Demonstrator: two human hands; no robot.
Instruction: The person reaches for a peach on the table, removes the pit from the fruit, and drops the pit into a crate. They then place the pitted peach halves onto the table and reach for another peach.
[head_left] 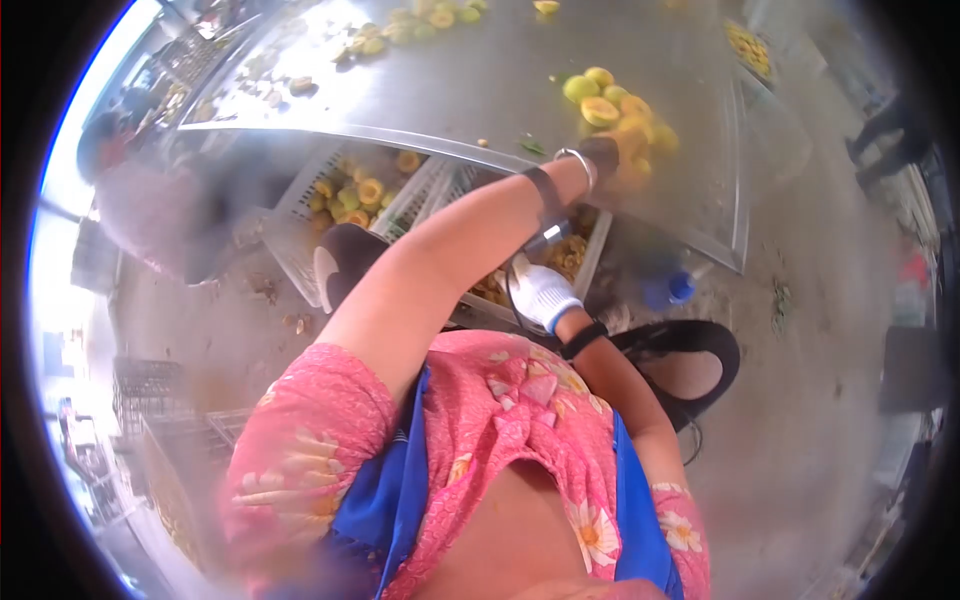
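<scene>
My left hand [606, 156] reaches across to the metal table [450, 100], at the near side of a pile of yellow-green fruit [600, 112], some cut open with orange insides. It looks dark and smeared, its fingers hidden. Its wrist bears a silver bangle and a dark strap with a device. My right hand [540, 293], in a white knitted glove, is below the left wrist and over a crate of small brownish-orange pieces [570, 256]. Its fingers look curled, with their tips partly hidden; what they hold cannot be made out.
Left of my arms is a white crate [298, 215] with halved fruit [358, 195]. The table's metal edge [420, 146] crosses in front. More fruit [420, 22] lies at its far side. A blue object [680, 287] stands at the right. A blurred person [150, 205] is at the left.
</scene>
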